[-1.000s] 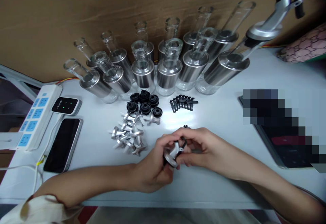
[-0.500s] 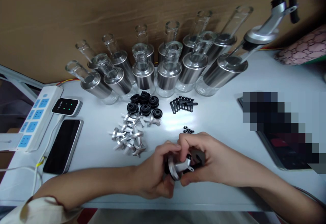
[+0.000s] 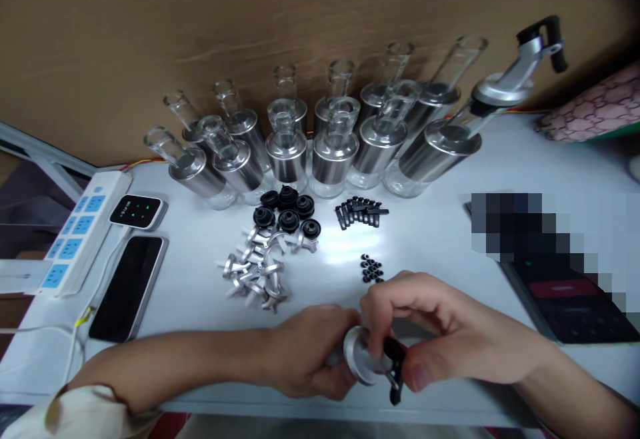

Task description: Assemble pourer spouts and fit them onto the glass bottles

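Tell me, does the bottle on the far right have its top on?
On. The far-right bottle wears a silver pourer cap with a black lever; the other bottles have bare open necks.

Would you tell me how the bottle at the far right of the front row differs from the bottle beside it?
The far-right bottle carries a silver pourer with a black lever on its neck; the bottle beside it has an open, bare glass neck. The far-right bottle also looks taller in the picture and leans further right. Both have clear glass bases and brushed metal sleeves, and stand on the white table.
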A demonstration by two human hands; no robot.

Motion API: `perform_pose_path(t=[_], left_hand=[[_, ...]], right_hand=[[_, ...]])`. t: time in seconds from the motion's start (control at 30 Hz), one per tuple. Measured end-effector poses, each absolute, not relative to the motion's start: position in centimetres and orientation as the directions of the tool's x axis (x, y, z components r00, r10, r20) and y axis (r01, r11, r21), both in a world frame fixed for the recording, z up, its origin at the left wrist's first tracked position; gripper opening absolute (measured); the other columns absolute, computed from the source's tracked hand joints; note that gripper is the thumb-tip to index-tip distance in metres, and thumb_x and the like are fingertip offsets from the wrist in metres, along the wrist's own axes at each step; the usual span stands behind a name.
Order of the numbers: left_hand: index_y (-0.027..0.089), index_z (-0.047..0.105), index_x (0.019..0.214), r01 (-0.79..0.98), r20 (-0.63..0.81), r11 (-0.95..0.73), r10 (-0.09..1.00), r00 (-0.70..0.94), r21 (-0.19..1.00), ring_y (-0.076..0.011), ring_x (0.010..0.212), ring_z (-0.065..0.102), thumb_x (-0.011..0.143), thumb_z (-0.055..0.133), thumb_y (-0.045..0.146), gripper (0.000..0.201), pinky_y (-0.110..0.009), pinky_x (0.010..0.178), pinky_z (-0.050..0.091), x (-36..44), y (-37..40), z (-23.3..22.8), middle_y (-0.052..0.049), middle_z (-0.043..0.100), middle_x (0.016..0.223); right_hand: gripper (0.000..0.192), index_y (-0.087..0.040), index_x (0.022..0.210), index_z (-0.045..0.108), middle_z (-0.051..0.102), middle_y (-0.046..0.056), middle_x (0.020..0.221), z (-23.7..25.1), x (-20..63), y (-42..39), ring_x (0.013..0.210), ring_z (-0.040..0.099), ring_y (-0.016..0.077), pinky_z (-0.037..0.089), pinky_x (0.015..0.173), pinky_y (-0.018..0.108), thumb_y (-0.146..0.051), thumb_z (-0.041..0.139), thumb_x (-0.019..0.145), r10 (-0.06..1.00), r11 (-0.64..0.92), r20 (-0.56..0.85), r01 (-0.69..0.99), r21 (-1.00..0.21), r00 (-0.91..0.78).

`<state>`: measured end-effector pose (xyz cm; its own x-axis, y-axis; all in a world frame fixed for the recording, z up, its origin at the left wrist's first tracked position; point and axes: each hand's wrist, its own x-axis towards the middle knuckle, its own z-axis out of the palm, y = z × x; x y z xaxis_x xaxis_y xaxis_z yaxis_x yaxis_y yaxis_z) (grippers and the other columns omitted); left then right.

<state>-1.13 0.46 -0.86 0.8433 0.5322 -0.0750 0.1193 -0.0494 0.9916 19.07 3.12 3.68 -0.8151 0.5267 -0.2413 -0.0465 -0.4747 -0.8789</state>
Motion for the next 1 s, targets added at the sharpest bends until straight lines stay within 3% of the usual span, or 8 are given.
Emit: perform_pose_path(t=[0.13,0.27,0.37,0.47,0.63,0.83,0.9,1.0], left_hand=[[0.019,0.041,0.080,0.103,-0.026,-0.101,0.580,0.814,0.990,-0.0134,0.063,0.045,0.081,0.048,0.028,0.011,-0.025,0.059,0.044,-1.1,0.4,-1.0,-0.001,0.051,0.073],[0.018,0.044,0.082,0.072,0.001,-0.084,0.658,0.753,0.994,-0.0124,0.060,0.045,0.095,0.038,0.042,0.028,-0.023,0.055,0.040,-1.3,0.1,-1.3,-0.002,0.050,0.071],[0.018,0.045,0.080,0.081,-0.043,-0.026,0.660,0.750,0.996,-0.0126,0.062,0.050,0.095,0.041,0.043,0.029,-0.023,0.060,0.044,-1.2,-0.1,-1.3,-0.001,0.051,0.070],[0.018,0.046,0.075,0.057,-0.009,-0.048,0.681,0.732,0.997,-0.0128,0.063,0.055,0.089,0.047,0.032,0.020,-0.022,0.062,0.047,-1.1,-0.3,-1.2,0.000,0.053,0.067],[0.016,0.051,0.073,0.062,0.031,-0.102,0.720,0.693,0.993,-0.0116,0.061,0.055,0.088,0.045,0.024,0.018,-0.021,0.063,0.048,-0.9,-0.6,-1.6,0.000,0.054,0.063],[0.015,0.053,0.065,0.059,0.064,-0.148,0.708,0.703,0.987,-0.0099,0.058,0.053,0.097,0.037,0.041,0.044,-0.021,0.066,0.047,-0.6,-0.7,-2.2,0.000,0.055,0.060],[0.016,0.051,0.064,0.063,0.034,-0.108,0.716,0.697,0.992,-0.0087,0.054,0.050,0.095,0.040,0.050,0.047,-0.020,0.060,0.043,-0.5,-0.6,-2.3,0.002,0.051,0.056],[0.017,0.037,0.054,0.087,0.042,-0.137,0.734,0.677,0.987,-0.0060,0.047,0.032,0.090,0.045,0.058,0.056,-0.020,0.048,0.028,-0.6,-0.5,-2.0,0.007,0.032,0.048]], right_hand=[[0.034,-0.015,0.084,0.063,0.059,0.003,0.076,3.3,18.7,3.3,0.068,0.051,0.0120,0.040,0.063,0.025,-0.049,0.064,0.085,0.607,-0.421,-0.218,-0.077,-0.904,-0.764],[0.036,-0.017,0.082,0.063,0.054,0.002,0.080,2.5,18.3,3.4,0.071,0.051,0.0128,0.039,0.067,0.026,-0.051,0.056,0.090,0.712,-0.321,-0.155,-0.122,-0.939,-0.685],[0.039,-0.018,0.078,0.063,0.049,0.002,0.082,2.2,18.0,3.2,0.074,0.049,0.0148,0.038,0.068,0.027,-0.054,0.054,0.090,0.740,-0.265,-0.109,-0.140,-0.954,-0.663],[0.042,-0.018,0.075,0.061,0.047,0.003,0.081,2.2,17.8,2.8,0.074,0.047,0.0162,0.036,0.068,0.028,-0.056,0.052,0.089,0.733,-0.243,-0.086,-0.141,-0.960,-0.675],[0.043,-0.019,0.069,0.056,0.046,0.004,0.078,2.6,17.0,2.2,0.072,0.045,0.0177,0.037,0.065,0.028,-0.059,0.055,0.085,0.751,-0.327,-0.119,-0.208,-0.922,-0.649],[0.033,-0.021,0.073,0.054,0.051,0.002,0.080,4.4,16.5,2.3,0.076,0.053,0.0166,0.045,0.072,0.028,-0.051,0.057,0.087,0.850,-0.437,-0.205,-0.431,-0.790,-0.486],[0.032,-0.022,0.075,0.054,0.052,0.001,0.076,5.2,16.8,2.7,0.065,0.051,0.0136,0.043,0.058,0.024,-0.051,0.058,0.087,0.851,-0.452,-0.252,-0.400,-0.797,-0.460],[0.036,-0.020,0.068,0.050,0.042,-0.002,0.061,6.5,17.1,3.4,0.050,0.038,0.0097,0.031,0.044,0.021,-0.050,0.059,0.087,0.863,-0.415,-0.253,-0.327,-0.849,-0.437]])
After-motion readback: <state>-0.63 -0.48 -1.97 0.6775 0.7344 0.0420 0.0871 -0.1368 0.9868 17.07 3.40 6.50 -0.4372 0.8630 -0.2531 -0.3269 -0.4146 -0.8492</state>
